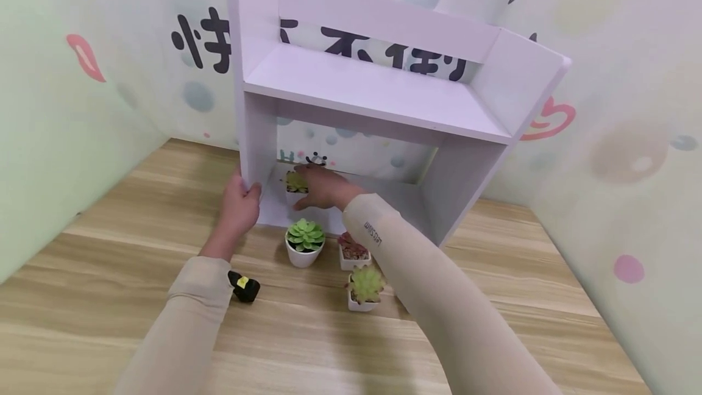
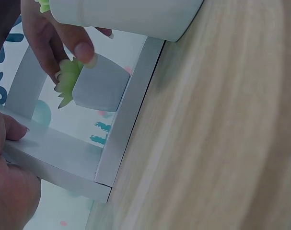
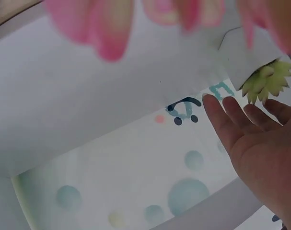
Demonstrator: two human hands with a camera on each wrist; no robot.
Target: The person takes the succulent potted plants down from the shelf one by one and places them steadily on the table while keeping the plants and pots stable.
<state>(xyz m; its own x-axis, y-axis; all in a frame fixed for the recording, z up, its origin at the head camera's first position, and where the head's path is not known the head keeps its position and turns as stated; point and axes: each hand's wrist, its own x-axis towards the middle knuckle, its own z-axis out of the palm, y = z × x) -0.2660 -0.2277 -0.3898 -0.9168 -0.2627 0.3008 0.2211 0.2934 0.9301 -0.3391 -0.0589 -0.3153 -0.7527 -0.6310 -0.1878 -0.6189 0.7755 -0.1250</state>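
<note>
My left hand [image 1: 239, 205] grips the lower front edge of the left side panel of a white desktop shelf [image 1: 378, 93], thumb on the inner side. My right hand [image 1: 325, 188] reaches into the lower compartment beside a potted succulent [image 1: 297, 183] with a white pot standing on the bottom board. In the right wrist view its fingers [image 3: 250, 115] extend straight and spread near the leaves; in the left wrist view the thumb [image 2: 83, 50] is near the pot's rim. A green succulent [image 1: 304, 236] in a round white pot stands before the shelf.
To its right are a reddish succulent [image 1: 353, 249], partly behind the right sleeve, and a pale green succulent [image 1: 365, 285], both in white pots. A small black object with a yellow mark [image 1: 244, 287] lies by the left sleeve. A printed wall backs the wooden table [image 1: 296, 346].
</note>
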